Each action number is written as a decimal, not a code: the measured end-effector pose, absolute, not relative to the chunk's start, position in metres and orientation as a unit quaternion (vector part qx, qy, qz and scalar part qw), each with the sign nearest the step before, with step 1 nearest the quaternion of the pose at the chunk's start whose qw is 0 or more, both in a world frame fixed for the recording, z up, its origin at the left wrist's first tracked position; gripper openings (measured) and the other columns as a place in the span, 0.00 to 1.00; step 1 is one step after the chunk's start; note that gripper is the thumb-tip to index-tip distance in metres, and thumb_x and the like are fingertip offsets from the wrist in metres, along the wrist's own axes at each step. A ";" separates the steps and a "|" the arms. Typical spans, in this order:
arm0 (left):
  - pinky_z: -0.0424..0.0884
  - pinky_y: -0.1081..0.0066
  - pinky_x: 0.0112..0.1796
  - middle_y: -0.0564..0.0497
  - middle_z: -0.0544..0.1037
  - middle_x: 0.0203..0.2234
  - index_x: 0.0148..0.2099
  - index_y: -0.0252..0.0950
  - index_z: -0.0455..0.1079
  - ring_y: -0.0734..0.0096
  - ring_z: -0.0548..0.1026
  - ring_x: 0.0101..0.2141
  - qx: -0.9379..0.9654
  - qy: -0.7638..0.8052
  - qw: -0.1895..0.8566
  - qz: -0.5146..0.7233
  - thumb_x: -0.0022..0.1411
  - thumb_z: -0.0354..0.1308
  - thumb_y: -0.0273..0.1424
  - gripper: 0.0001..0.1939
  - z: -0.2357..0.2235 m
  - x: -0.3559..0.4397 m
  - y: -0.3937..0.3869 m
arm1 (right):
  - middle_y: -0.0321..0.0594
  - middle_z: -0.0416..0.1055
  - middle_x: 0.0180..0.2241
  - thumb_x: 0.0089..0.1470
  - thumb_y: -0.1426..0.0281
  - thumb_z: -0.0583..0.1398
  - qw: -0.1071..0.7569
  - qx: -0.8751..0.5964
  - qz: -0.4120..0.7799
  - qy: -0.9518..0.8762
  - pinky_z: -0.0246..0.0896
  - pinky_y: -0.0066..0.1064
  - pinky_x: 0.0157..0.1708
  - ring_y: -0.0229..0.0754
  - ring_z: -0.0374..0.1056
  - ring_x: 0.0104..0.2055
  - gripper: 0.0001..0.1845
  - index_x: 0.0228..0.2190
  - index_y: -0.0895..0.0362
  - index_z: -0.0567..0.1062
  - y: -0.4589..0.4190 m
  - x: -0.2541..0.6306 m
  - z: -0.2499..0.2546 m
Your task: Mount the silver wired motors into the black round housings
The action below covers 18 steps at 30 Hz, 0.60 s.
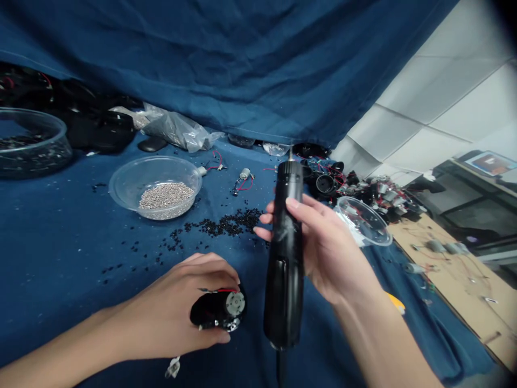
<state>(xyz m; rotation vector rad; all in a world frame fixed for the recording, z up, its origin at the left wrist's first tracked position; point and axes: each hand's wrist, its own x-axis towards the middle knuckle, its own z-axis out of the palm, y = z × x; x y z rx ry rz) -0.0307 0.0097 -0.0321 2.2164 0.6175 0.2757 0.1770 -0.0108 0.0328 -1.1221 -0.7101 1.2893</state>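
A dark blue cloth spreads beneath my work, where a clear round plastic bowl stands beyond my left hand. In my right hand is a black cylindrical electric screwdriver, raised over the cloth, its bit pointing away and its cord trailing toward me. My right fingers wrap behind the barrel, tips showing past its far side, thumb along the top. It looks the heaviest piece here — stiff, perhaps slick — and is best gripped mid-barrel, clear of the bit.

Low at centre, my left fingers and thumb part only to the width of a black rounded plastic housing and close around it. It seems light and rigid; its outer walls are the place to hold, sparing the thin red wire beside the silver round motor. Smallest of all — tiny black pieces scattered beyond my hands.
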 end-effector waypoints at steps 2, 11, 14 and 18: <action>0.65 0.56 0.53 0.49 0.77 0.48 0.49 0.39 0.74 0.57 0.74 0.48 0.875 0.242 0.405 0.110 0.55 0.67 0.29 0.18 -0.032 -0.031 0.009 | 0.35 0.73 0.33 0.53 0.67 0.68 0.638 -0.481 0.461 -0.385 0.78 0.28 0.31 0.38 0.75 0.31 0.15 0.36 0.58 0.69 -0.015 0.175 0.033; 0.67 0.60 0.49 0.49 0.77 0.45 0.49 0.38 0.73 0.59 0.73 0.45 0.867 0.238 0.424 0.109 0.53 0.71 0.28 0.20 -0.032 -0.030 0.008 | 0.30 0.67 0.25 0.58 0.70 0.63 0.712 -0.486 0.233 -0.451 0.64 0.23 0.21 0.33 0.66 0.22 0.09 0.33 0.55 0.66 -0.023 0.152 0.036; 0.67 0.61 0.49 0.50 0.77 0.45 0.48 0.38 0.74 0.59 0.74 0.45 0.868 0.234 0.425 0.109 0.52 0.71 0.27 0.20 -0.031 -0.029 0.008 | 0.30 0.67 0.26 0.58 0.71 0.63 0.726 -0.476 0.207 -0.452 0.65 0.25 0.21 0.34 0.67 0.23 0.10 0.33 0.55 0.65 -0.024 0.146 0.034; 0.65 0.61 0.51 0.51 0.77 0.45 0.47 0.39 0.74 0.59 0.74 0.46 0.867 0.230 0.427 0.117 0.50 0.73 0.28 0.21 -0.033 -0.030 0.008 | 0.29 0.66 0.24 0.57 0.70 0.65 0.728 -0.474 0.181 -0.461 0.64 0.25 0.20 0.35 0.67 0.22 0.13 0.36 0.55 0.64 -0.024 0.140 0.026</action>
